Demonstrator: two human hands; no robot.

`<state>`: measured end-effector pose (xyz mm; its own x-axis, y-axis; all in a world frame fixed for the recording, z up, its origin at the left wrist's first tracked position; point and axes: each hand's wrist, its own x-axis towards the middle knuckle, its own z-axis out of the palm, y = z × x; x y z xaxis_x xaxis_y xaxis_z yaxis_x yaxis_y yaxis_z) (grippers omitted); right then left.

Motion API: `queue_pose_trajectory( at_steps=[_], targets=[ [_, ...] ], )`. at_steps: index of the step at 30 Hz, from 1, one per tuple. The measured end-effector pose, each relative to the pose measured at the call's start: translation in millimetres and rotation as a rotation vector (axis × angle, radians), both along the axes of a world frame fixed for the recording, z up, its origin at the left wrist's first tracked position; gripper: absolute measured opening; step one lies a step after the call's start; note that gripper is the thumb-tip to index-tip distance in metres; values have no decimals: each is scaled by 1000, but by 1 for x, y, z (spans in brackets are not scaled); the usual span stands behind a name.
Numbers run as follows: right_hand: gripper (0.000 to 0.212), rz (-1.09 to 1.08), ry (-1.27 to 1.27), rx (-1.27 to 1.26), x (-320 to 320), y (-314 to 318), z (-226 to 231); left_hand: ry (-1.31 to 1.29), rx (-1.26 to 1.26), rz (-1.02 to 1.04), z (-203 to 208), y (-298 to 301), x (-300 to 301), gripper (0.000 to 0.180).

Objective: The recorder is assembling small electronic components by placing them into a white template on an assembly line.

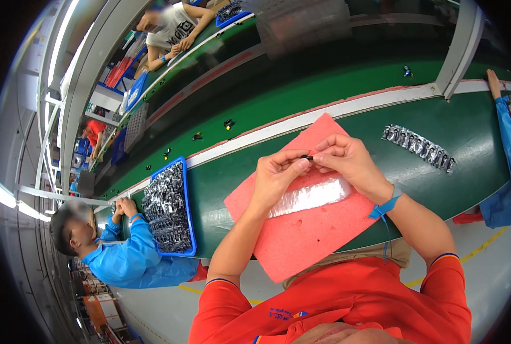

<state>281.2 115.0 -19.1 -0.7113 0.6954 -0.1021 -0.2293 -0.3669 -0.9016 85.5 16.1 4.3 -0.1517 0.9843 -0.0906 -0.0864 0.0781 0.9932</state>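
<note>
Above a pink foam sheet, my left hand and my right hand meet with their fingertips pinched together. A small black part shows between them, and both hands grip it; its exact kind is too small to make out. Just below the fingers, a shiny clear plastic strip lies on the foam. A blue wristband with a hanging cord is round my right wrist.
A blue tray heaped with small black parts in shiny wrap stands to the left. On the right, a row of similar wrapped parts lies on the green table. Beyond a white rail, small parts dot a green belt. Co-workers sit left, right and opposite.
</note>
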Motion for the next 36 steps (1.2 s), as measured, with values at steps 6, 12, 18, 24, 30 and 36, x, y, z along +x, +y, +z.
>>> queue_pose_trajectory(
  at_steps=[6, 12, 18, 24, 30, 36],
  targets=[
    [16, -136, -91, 359, -2, -9, 11, 220, 41, -34, 5, 12, -20, 24],
    [15, -293, -183, 627, 0, -13, 14, 895, 149, 297, 11, 88, -65, 18],
    [13, -262, -203, 719, 1, -15, 12, 1208, 123, 319, -34, 127, -95, 24],
    [12, -258, -174, 785, -2, -17, 9, 1276, 397, 414, -42, 108, -107, 26],
    [12, -223, -278, 765, 4, -14, 14, 533, -39, 37, 17, 27, -97, 8],
    [13, -215, -356, 968, -3, -18, 19, 311, -271, -324, 26, -50, -114, 15]
  ],
)
